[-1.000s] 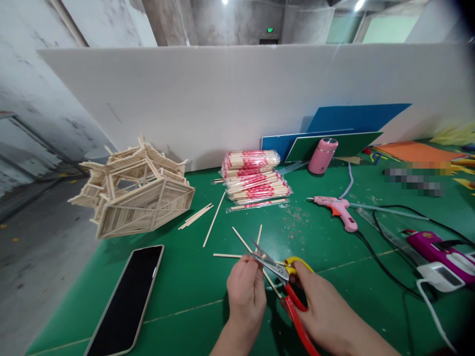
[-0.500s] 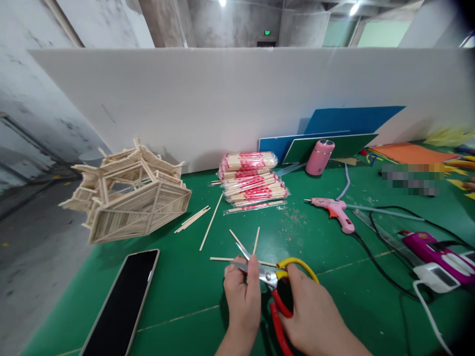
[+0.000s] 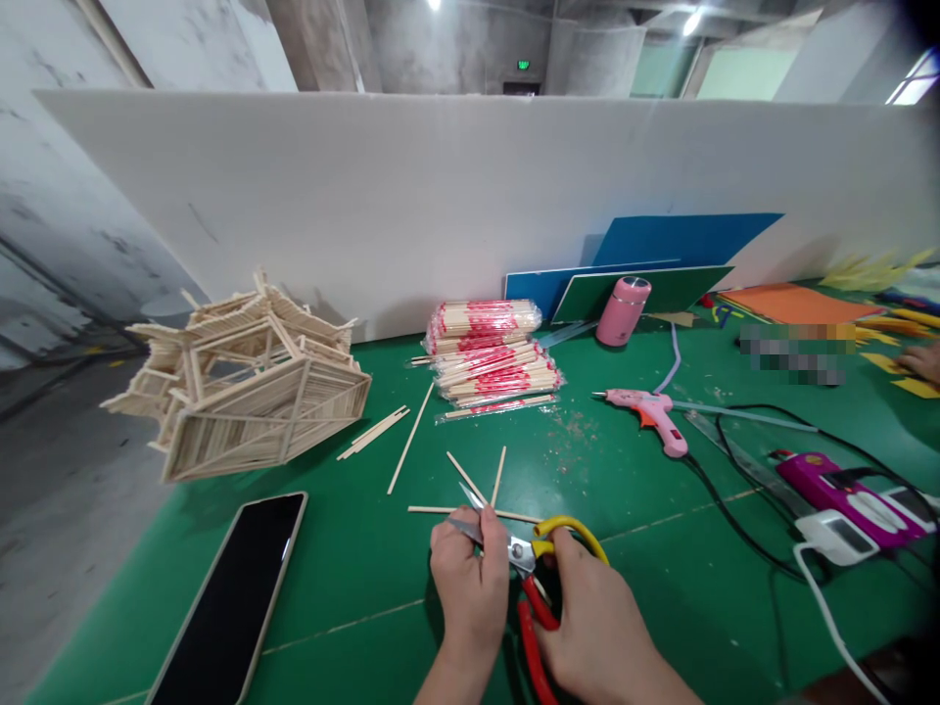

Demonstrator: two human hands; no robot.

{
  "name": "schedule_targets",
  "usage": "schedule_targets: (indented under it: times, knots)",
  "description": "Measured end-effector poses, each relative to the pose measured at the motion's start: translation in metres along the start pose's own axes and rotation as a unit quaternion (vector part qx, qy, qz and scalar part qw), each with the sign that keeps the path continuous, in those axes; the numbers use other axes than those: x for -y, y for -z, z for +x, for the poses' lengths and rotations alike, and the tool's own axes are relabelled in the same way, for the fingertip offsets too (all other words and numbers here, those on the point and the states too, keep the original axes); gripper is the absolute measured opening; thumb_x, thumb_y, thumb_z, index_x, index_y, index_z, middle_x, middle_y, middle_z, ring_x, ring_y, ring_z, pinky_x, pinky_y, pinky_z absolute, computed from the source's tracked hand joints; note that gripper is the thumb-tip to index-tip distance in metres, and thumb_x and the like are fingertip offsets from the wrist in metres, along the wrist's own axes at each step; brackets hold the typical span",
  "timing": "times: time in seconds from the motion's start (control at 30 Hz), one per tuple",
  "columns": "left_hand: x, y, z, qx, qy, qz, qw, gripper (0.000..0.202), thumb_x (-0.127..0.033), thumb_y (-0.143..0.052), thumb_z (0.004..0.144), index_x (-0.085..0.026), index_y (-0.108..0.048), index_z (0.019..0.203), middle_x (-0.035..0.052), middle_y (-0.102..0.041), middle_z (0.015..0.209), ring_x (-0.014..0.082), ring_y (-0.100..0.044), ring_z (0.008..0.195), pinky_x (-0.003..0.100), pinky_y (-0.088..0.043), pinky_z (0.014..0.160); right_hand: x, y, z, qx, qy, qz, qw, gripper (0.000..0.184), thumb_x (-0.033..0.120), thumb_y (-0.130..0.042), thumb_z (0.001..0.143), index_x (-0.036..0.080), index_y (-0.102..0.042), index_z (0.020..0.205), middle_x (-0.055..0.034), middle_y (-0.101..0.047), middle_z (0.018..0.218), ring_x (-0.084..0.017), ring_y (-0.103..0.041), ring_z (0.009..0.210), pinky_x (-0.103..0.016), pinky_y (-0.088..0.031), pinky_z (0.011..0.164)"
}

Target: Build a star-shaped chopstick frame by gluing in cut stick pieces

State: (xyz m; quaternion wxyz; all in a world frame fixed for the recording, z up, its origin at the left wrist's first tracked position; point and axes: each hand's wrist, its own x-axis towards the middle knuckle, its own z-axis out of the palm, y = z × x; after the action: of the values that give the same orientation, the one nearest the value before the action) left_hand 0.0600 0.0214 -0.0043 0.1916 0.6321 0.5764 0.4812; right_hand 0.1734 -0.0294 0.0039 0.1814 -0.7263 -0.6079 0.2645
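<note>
Scissors [image 3: 519, 553] — blades pointing away-left, long axis diagonal

A green counter [image 3: 705, 587] carries a wooden stick model [image 3: 235, 426] at left, a phone [image 3: 231, 597] at lower left, plastic-wrapped stick bundles [image 3: 499, 367] and loose sticks [image 3: 498, 475] at center, and a pink flask [image 3: 621, 315], glue gun [image 3: 650, 406] and purple device [image 3: 844, 494] at right.

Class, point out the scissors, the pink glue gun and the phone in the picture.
Scissors [image 3: 520, 553]: head view, on the metal pivot.
Pink glue gun [image 3: 658, 405]: head view, on the body above the trigger.
Phone [image 3: 232, 592]: head view, on the dark screen.
</note>
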Motion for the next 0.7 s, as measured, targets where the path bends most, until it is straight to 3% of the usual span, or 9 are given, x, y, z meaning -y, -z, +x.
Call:
schedule_targets:
  times: [0.7]
  knots:
    - [-0.0018,0.0005,0.0003,-0.001,-0.045,0.033,0.998,0.032,-0.024,-0.04,0.079,-0.019,-0.039,0.048,-0.0007,-0.049,0.05,0.0122,-0.049,0.051,0.023,-0.032,0.048,-0.0026,0.0011,-0.0032,0.003,0.01,0.0,1.0,0.022,0.028,-0.054,0.063,0.021,-0.04,0.078,-0.0011,-0.057,0.07,-0.017,-0.053,0.061,-0.025,-0.028,0.052]
